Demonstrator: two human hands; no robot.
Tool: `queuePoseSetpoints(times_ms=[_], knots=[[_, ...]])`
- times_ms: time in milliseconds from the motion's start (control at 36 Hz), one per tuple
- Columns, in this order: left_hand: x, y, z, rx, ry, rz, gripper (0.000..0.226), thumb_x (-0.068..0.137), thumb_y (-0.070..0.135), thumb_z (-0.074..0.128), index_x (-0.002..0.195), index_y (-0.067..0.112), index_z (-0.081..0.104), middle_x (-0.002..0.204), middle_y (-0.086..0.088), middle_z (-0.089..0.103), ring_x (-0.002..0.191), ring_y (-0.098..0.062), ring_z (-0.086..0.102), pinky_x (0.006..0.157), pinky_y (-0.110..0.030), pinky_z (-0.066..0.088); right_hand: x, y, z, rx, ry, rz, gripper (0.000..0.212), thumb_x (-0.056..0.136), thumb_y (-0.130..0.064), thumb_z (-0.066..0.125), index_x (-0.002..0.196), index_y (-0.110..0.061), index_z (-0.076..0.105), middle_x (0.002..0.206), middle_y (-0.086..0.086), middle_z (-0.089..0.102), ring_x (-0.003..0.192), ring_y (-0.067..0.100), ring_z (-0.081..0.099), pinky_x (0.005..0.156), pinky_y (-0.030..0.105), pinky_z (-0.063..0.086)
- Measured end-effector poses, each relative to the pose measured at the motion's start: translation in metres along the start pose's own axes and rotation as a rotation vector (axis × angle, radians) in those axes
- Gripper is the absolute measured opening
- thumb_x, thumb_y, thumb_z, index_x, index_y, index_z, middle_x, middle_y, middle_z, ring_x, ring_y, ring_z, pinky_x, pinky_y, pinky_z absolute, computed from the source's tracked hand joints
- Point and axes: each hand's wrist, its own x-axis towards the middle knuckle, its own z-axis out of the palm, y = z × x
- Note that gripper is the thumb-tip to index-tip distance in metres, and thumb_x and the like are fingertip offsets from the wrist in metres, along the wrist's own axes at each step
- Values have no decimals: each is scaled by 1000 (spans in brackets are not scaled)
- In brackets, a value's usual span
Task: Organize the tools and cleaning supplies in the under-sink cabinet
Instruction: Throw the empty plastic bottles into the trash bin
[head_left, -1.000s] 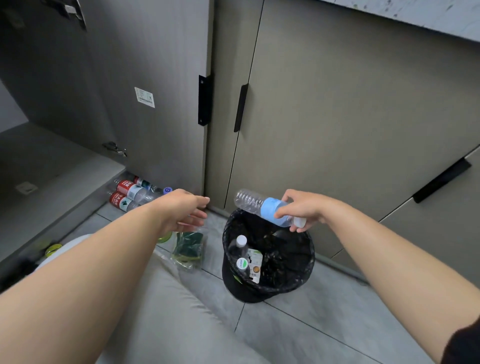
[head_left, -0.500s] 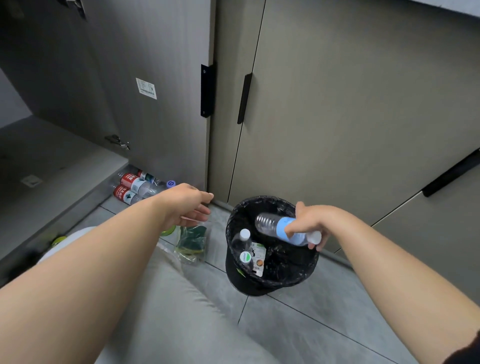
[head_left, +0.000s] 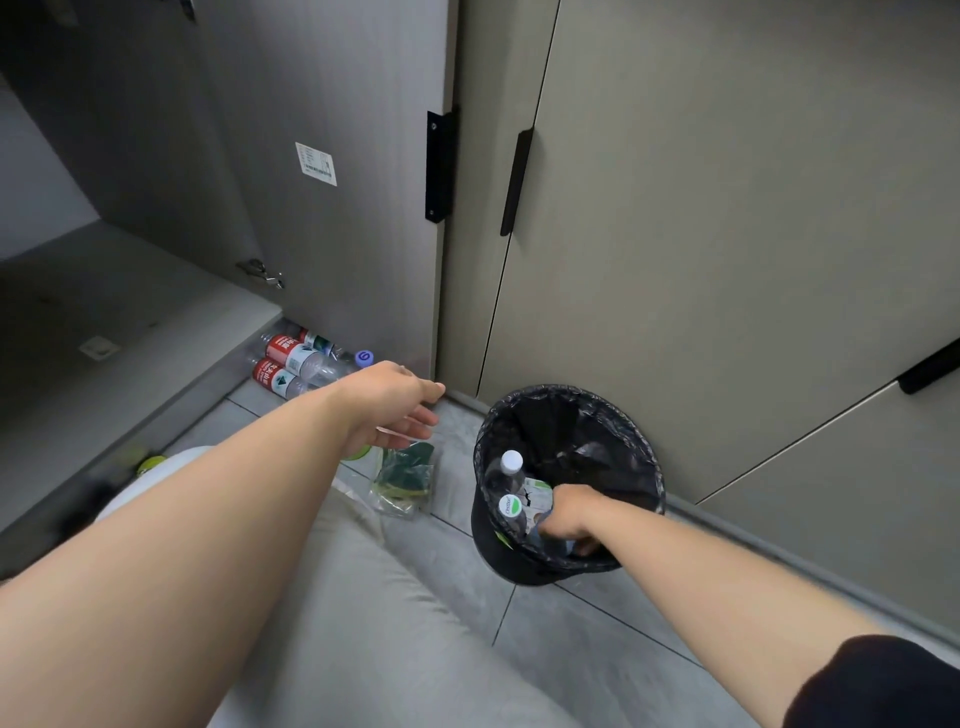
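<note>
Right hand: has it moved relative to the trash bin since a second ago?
Yes. The right hand went down from above the trash bin rim into the bin, still gripping the bottle.

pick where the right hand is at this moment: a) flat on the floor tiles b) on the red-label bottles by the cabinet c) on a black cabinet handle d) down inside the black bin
d: the right hand reaches down past the rim of the black lined bin, next to a white-capped bottle lying inside, while the left hand hovers open above the floor.
</note>
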Motion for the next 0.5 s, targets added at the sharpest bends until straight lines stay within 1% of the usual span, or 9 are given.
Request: queuePoseSetpoints(times_ms=[83, 139, 194, 250, 278, 361, 417, 472, 500], knots=[[0, 0, -1, 4, -2, 0, 22, 100, 33, 60, 113, 15, 60, 101, -10, 74, 88, -25, 72, 88, -41, 57, 6, -1, 5, 38, -44, 31, 34, 88, -31, 61, 110, -5, 58, 101, 18, 69, 58, 28, 65, 63, 36, 62], [1, 1, -1, 5, -9, 5, 23, 101, 33, 60, 113, 15, 61, 101, -10, 74, 88, -24, 72, 90, -42, 57, 9, -1, 7, 35, -43, 35, 36, 87, -30, 62, 111, -4, 58, 103, 18, 68, 56, 28, 64, 60, 34, 61], [1, 2, 0, 8, -17, 13, 24, 101, 34, 59, 114, 14, 62, 100, -9, 74, 87, -23, 72, 90, -41, 56, 10, -3, 6, 14, -36, 13, 35, 87, -33, 63, 111, -8, 61, 103, 15, 67, 68, 29, 66, 63, 32, 58], [1, 3, 0, 13, -22, 23, 25, 101, 35, 59, 115, 14, 62, 98, -8, 74, 87, -22, 72, 89, -40, 57, 10, -3, 4, -43, -24, -30, 35, 89, -38, 61, 113, -13, 63, 107, 12, 67, 86, 28, 65, 72, 29, 52], [1, 3, 1, 15, -24, 28, 26, 101, 36, 59, 115, 14, 62, 99, -8, 74, 88, -22, 72, 89, -40, 57, 10, -3, 2, -53, -30, -34, 35, 90, -39, 60, 113, -13, 64, 107, 11, 68, 86, 27, 64, 74, 28, 50], [0, 5, 0, 19, -29, 50, 27, 101, 37, 59, 115, 14, 61, 103, -8, 73, 95, -24, 73, 89, -40, 56, 14, -4, -9, -43, -68, -23, 37, 89, -42, 62, 110, -11, 63, 97, 10, 68, 73, 26, 63, 73, 32, 53], [-1, 6, -2, 19, -26, 64, 27, 101, 37, 59, 116, 15, 61, 105, -8, 72, 100, -24, 73, 89, -39, 56, 16, -9, -25, -87, -49, -20, 40, 89, -42, 63, 112, -10, 63, 85, 8, 65, 63, 24, 61, 64, 30, 52], [-3, 8, -8, 27, -24, 68, 28, 101, 36, 59, 118, 14, 61, 105, -8, 71, 101, -25, 73, 85, -37, 56, 14, -20, -45, -134, 5, -32, 34, 88, -39, 62, 104, -10, 64, 76, 8, 64, 54, 22, 58, 53, 24, 48], [-3, 9, -14, 41, -26, 69, 29, 101, 36, 59, 118, 13, 62, 106, -8, 70, 100, -25, 73, 80, -35, 56, 11, -27, -55, -147, 40, -46, 30, 86, -37, 61, 99, -10, 66, 76, 10, 68, 53, 22, 58, 51, 23, 47]])
